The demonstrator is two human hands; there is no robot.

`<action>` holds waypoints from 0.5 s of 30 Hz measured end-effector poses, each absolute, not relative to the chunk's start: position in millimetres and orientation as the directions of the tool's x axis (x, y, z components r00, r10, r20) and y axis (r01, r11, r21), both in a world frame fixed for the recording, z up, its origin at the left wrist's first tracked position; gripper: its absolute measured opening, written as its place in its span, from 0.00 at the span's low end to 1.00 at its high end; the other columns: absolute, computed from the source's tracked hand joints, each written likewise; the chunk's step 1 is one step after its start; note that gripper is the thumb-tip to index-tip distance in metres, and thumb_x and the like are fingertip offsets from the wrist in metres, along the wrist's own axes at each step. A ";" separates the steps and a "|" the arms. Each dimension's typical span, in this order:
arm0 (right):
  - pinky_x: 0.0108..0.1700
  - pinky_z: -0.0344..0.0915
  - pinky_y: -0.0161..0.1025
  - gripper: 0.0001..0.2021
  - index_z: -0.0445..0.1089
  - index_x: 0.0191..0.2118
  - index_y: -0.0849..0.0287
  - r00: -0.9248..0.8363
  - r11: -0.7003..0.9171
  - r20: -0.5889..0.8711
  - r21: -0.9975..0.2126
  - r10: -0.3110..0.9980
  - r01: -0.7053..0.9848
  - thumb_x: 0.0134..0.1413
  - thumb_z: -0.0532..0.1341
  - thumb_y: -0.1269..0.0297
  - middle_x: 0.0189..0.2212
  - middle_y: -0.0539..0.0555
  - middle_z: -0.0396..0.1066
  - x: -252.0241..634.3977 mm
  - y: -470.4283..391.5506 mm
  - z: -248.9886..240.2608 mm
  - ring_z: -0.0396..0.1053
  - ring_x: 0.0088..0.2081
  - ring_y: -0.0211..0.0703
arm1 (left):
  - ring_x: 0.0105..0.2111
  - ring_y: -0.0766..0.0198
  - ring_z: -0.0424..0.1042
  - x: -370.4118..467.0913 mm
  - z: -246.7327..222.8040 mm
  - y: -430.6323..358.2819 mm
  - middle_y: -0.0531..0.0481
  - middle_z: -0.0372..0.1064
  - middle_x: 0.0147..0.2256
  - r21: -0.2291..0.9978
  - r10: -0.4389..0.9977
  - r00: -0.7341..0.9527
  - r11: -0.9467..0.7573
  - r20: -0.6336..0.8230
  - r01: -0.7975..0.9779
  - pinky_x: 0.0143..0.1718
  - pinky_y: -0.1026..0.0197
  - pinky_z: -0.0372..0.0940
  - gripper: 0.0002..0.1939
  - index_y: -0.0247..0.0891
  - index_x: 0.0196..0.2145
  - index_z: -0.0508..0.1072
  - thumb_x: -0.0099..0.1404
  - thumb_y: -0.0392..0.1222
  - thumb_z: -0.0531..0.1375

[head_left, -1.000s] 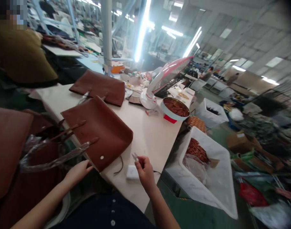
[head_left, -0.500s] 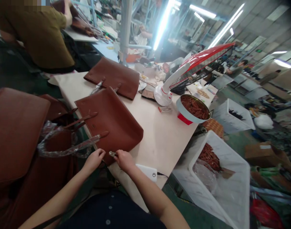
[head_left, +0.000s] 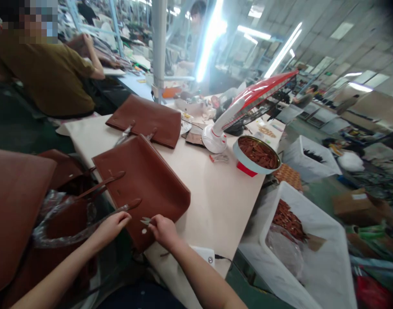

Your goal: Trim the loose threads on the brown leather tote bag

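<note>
No lettering can be read.
A small mark is borne by the nearer brown bag, but is too small to be made out. A white label is seen on the cardboard box; nothing on it can be deciphered.

The right grip hides the rear of a pointed tool, anything in the left grip is too small to tell, and the view's edges cut off the leftmost brown bag and a white crate.
</note>
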State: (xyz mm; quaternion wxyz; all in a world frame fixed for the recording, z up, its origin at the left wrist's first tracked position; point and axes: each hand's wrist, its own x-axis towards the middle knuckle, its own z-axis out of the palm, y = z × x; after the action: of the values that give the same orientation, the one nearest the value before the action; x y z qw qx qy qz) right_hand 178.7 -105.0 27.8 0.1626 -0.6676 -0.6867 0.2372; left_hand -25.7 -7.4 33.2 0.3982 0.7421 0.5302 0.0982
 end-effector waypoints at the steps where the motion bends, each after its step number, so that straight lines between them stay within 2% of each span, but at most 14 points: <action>1: 0.37 0.60 0.33 0.09 0.61 0.41 0.55 -0.040 -0.005 -0.069 -0.554 0.997 0.832 0.54 0.55 0.60 0.36 0.49 0.70 180.6 -93.7 32.9 0.67 0.37 0.38 | 0.33 0.56 0.69 -36.1 37.3 11.2 0.49 0.71 0.29 0.628 0.869 0.420 -0.176 -0.263 0.758 0.35 0.61 0.61 0.17 0.41 0.27 0.72 0.54 0.55 0.50; 3: 0.37 0.60 0.33 0.10 0.60 0.42 0.56 -0.023 0.007 -0.022 -0.571 0.999 0.821 0.55 0.54 0.60 0.37 0.50 0.70 182.9 -65.1 44.6 0.67 0.37 0.38 | 0.37 0.55 0.70 -57.6 45.4 51.8 0.46 0.71 0.34 0.494 0.902 0.375 -0.232 -0.212 0.838 0.39 0.60 0.61 0.20 0.40 0.31 0.72 0.56 0.56 0.48; 5: 0.37 0.59 0.34 0.09 0.61 0.42 0.56 -0.026 0.030 0.015 -0.577 1.000 0.816 0.55 0.54 0.61 0.36 0.51 0.70 182.0 -31.3 55.9 0.67 0.36 0.39 | 0.41 0.53 0.69 -76.5 52.7 93.1 0.43 0.70 0.38 0.411 0.936 0.316 -0.230 -0.155 0.882 0.43 0.59 0.61 0.23 0.37 0.37 0.71 0.57 0.55 0.47; 11: 0.34 0.59 0.34 0.09 0.62 0.41 0.56 -0.090 0.098 0.041 -0.541 0.995 0.835 0.53 0.56 0.61 0.34 0.51 0.70 158.1 76.2 64.9 0.67 0.35 0.39 | 0.47 0.47 0.65 -102.5 51.9 193.9 0.34 0.64 0.47 0.310 0.988 0.138 -0.109 -0.073 0.944 0.47 0.53 0.59 0.24 0.28 0.47 0.65 0.57 0.47 0.49; 15: 0.34 0.59 0.34 0.10 0.61 0.41 0.55 -0.152 0.156 0.050 -0.505 0.987 0.849 0.54 0.55 0.59 0.35 0.50 0.70 126.1 147.2 48.6 0.67 0.35 0.39 | 0.46 0.47 0.65 -108.0 31.3 244.7 0.32 0.60 0.49 0.289 0.995 0.055 -0.028 -0.086 0.957 0.46 0.51 0.59 0.23 0.29 0.49 0.62 0.57 0.43 0.49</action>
State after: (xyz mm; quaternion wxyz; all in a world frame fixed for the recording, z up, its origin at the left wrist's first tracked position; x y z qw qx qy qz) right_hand 126.1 147.2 48.6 0.1889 -0.6232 -0.7365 0.1831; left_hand -108.0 244.7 31.3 0.1353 0.7135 0.6839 0.0698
